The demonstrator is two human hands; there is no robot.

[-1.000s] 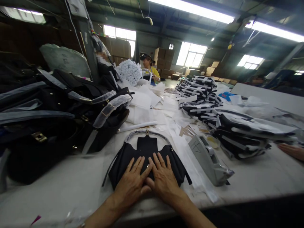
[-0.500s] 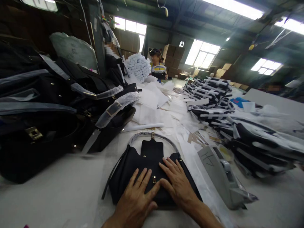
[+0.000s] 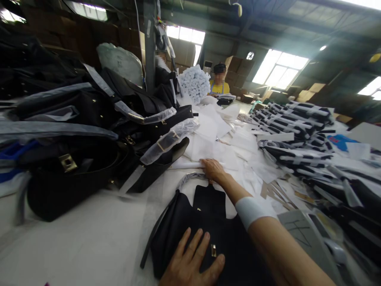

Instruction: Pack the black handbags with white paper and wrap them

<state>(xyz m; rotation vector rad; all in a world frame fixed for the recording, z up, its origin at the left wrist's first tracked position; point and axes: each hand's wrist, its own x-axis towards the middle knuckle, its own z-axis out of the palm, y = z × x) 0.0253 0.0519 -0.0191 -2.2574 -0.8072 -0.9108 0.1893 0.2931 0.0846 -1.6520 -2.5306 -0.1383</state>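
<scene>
A black handbag (image 3: pixel 178 222) lies on the white table in front of me, its flap (image 3: pixel 210 202) laid open toward the far side and its handle (image 3: pixel 190 178) in clear wrap. My left hand (image 3: pixel 193 258) rests flat on the bag's front with fingers spread, beside a gold clasp (image 3: pixel 213 250). Beyond the bag, my right hand (image 3: pixel 213 170) reaches over the flap's end and closes on a thin white roll (image 3: pixel 187 164). Its fingertips are partly hidden. A pale band (image 3: pixel 254 211) circles my right forearm.
Black bags with wrapped straps (image 3: pixel 71 171) crowd the left side. Stacked black-and-white wrapped bags (image 3: pixel 294 123) stand right, near a grey dispenser-like device (image 3: pixel 306 234). White sheets (image 3: pixel 214 123) cover the table's middle. Behind are a heap of white rolls (image 3: pixel 195 83) and a person in yellow (image 3: pixel 222 87).
My right hand has left the bag and moved forward to the white roll. My left hand stays on the bag. The view has turned left, and the far person has lowered a bag.
</scene>
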